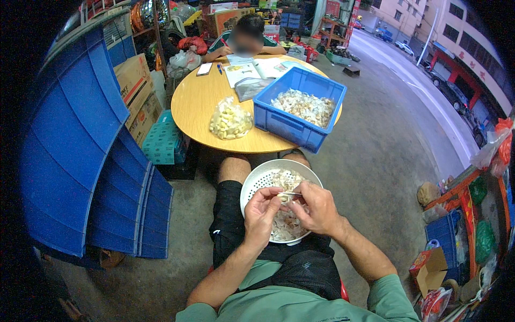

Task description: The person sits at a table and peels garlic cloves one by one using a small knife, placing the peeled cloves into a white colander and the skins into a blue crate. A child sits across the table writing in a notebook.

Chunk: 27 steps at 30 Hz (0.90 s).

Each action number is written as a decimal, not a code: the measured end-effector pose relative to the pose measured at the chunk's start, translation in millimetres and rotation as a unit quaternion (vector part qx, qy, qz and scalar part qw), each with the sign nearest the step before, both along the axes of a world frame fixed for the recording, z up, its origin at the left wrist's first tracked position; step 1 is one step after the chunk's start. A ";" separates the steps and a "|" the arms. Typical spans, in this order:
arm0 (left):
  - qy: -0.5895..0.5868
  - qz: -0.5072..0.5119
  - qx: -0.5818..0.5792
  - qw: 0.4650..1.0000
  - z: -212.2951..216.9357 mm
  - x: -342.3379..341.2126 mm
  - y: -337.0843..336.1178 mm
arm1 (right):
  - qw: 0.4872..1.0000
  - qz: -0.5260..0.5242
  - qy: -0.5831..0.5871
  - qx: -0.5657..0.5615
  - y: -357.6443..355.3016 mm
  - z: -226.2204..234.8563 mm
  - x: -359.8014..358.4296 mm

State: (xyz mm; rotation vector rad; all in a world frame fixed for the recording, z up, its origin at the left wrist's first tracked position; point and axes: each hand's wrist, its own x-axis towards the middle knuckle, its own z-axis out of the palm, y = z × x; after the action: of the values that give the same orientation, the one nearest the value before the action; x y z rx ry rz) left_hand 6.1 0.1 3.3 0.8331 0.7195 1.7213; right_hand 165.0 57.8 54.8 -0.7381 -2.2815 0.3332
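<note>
A white colander (249,185) rests on my lap with papery garlic skins (289,225) in it. Above it, my left hand (260,212) pinches a pale garlic clove (282,198) between thumb and fingers. My right hand (320,208) is closed on a thin metal tool (292,194), perhaps a small knife, whose edge lies against the clove. Most of the tool is hidden by the fingers. On the table ahead, a clear plastic bag (230,121) holds many peeled garlic cloves. To its right, a blue plastic crate (287,126) contains a heap of garlic skins.
The round wooden table (193,115) carries open books (240,73), a phone (204,69) and pens. Across it sits a person (247,40), writing. Blue panels (75,134) and cardboard boxes (134,80) stand left. An open carton (431,271) lies at lower right, beside a shelf.
</note>
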 end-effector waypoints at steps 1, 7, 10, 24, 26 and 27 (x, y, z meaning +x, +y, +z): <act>0.010 -0.002 0.005 1.000 -1.1 -0.6 -0.3 | 1.000 0.003 -0.009 -0.002 -1.6 2.9 -1.4; 0.013 -0.014 0.007 1.000 -3.0 -0.1 -1.1 | 0.999 -0.016 -0.023 0.019 -0.3 -1.2 -3.2; 0.019 -0.010 0.012 1.000 -4.2 -0.7 -0.5 | 0.997 -0.015 -0.035 0.060 0.3 0.3 -3.0; 0.026 0.012 -0.001 1.000 3.4 5.0 -5.7 | 0.994 -0.024 -0.030 0.098 -1.8 -3.7 -0.8; 0.028 0.013 -0.016 0.999 4.2 8.3 -6.2 | 0.994 -0.027 -0.020 0.100 -2.9 -5.3 0.8; 0.027 0.026 -0.008 0.999 -0.5 10.4 -4.5 | 0.995 -0.034 -0.012 0.089 -5.3 -3.8 1.0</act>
State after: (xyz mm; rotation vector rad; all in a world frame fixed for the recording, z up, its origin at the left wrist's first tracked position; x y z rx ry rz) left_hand 16.5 -4.5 2.8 0.8603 0.7964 1.7423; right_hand 166.0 52.5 51.0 -0.7280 -2.2671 0.0872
